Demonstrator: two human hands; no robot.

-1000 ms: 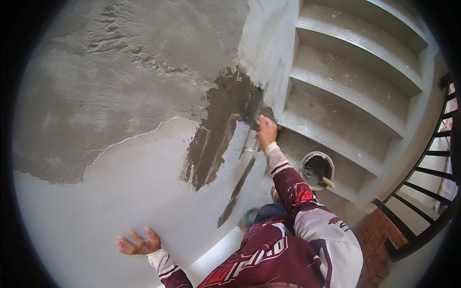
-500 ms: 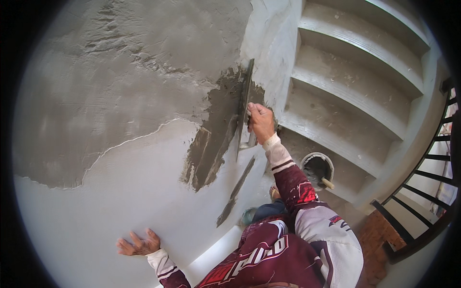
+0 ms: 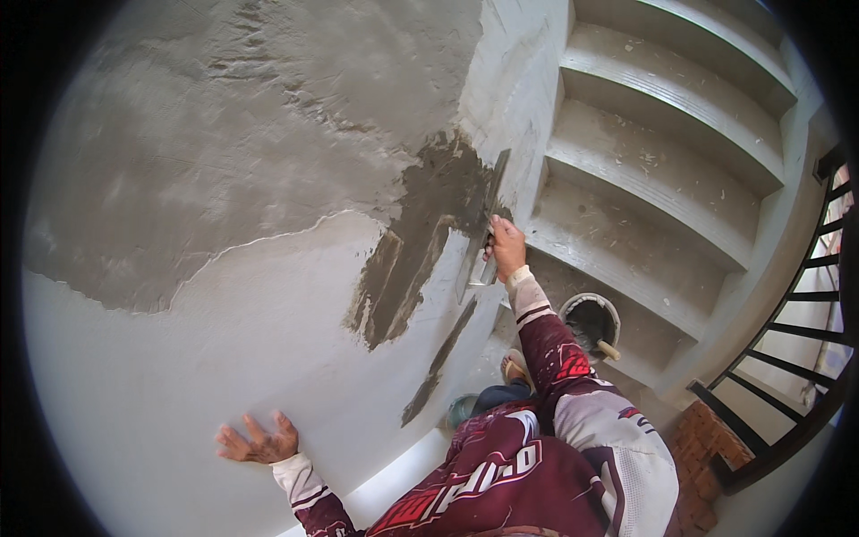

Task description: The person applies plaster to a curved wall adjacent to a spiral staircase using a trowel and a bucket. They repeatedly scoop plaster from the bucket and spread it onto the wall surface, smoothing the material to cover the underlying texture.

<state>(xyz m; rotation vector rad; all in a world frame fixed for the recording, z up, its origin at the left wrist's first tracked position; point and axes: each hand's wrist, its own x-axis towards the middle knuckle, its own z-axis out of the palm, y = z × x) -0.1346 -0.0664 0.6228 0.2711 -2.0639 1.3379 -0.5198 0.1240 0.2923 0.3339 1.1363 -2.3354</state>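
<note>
A long steel trowel [image 3: 472, 262] lies against the wall along the right edge of a dark patch of wet plaster [image 3: 394, 277], beside the stairs. My right hand [image 3: 504, 246] is closed on its handle, partly hiding it. My left hand [image 3: 264, 440] rests on the smooth white lower wall [image 3: 161, 385] with its fingers spread. Above it, rough grey plaster [image 3: 197, 134] covers the upper wall, meeting the white along a ragged edge. A narrow dark streak of plaster [image 3: 438, 362] runs below the trowel.
Curved concrete steps [image 3: 653, 174] rise at the right, with a dark railing [image 3: 796, 353] beyond. A bucket of grey mix [image 3: 582, 318] with a light handle sticking out sits by my right forearm. My sandalled foot [image 3: 512, 367] and a greenish round container [image 3: 459, 407] are below; brick [image 3: 707, 438] shows at lower right.
My right hand and trowel moved left and up half a second ago, and are now back to the right and lower. My left hand stays on the wall, fingers spread.
</note>
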